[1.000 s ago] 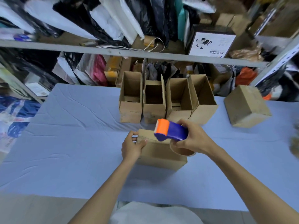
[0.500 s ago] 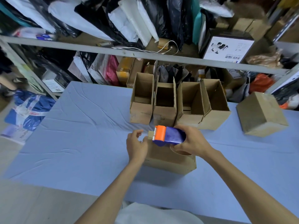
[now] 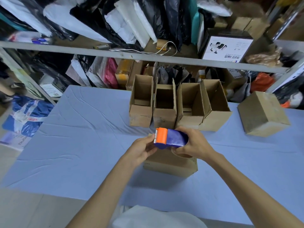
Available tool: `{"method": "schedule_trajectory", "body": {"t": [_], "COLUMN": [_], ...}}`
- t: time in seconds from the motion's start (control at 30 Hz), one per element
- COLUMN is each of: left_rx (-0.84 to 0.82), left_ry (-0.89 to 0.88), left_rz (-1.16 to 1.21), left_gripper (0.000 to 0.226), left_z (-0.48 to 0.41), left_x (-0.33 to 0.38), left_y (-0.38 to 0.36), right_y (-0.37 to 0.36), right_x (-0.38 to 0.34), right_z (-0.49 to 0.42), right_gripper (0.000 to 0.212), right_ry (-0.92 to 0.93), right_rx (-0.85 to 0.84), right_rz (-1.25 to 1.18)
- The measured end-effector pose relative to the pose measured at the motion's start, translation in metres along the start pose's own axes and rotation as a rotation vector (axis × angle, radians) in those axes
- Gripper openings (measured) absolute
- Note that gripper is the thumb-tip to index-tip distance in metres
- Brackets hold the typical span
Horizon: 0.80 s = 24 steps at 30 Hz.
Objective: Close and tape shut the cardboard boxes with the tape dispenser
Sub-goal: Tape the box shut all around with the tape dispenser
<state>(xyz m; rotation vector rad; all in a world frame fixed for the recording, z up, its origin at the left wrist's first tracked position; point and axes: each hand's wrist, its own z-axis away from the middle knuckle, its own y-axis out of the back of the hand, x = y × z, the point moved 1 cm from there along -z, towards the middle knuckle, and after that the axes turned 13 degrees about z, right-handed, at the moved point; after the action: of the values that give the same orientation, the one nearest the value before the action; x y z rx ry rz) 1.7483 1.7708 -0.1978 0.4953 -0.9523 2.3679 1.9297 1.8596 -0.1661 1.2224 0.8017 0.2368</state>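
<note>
We grip the dispenser (image 3: 171, 139) in our right hand (image 3: 195, 143), its long axis crosswise with the orange cutter end pointing left, where our left hand (image 3: 141, 149) pinches it, and the closed box (image 3: 169, 165) sits on the table (image 3: 82, 145) directly beneath both hands.

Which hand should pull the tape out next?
Left, probably: the left hand pinches at the tape dispenser's orange toothed end, while the right hand is busy holding its blue body above the box.
</note>
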Motion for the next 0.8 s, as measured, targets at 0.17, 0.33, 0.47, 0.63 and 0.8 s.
{"method": "schedule_trajectory", "body": {"t": [0.17,0.33,0.47,0.63,0.8], "left_rx": [0.023,0.06,0.026,0.025,-0.005], "left_ry": [0.077,0.102,0.084,0.065,0.085], "left_rz": [0.063,0.146,0.006,-0.111,-0.164], "left_gripper": [0.009,0.013,0.007,0.016,0.018], "left_z": [-0.001,-0.001,0.002,0.005,0.009], "left_x": [-0.003,-0.002,0.003,0.003,0.004], "left_y": [-0.006,-0.007,-0.008,-0.011,-0.009], "right_y": [0.001,0.003,0.002,0.003,0.004], "right_x": [0.002,0.006,0.006,0.005,0.002], "right_z": [0.003,0.005,0.008,0.01,0.012], "right_gripper": [0.063,0.065,0.067,0.07,0.072], "right_ry": [0.011,0.003,0.012,0.021,0.045], "right_rx": [0.009,0.004,0.007,0.013,0.009], "right_rz": [-0.03,-0.062,-0.064,-0.045,-0.035]}}
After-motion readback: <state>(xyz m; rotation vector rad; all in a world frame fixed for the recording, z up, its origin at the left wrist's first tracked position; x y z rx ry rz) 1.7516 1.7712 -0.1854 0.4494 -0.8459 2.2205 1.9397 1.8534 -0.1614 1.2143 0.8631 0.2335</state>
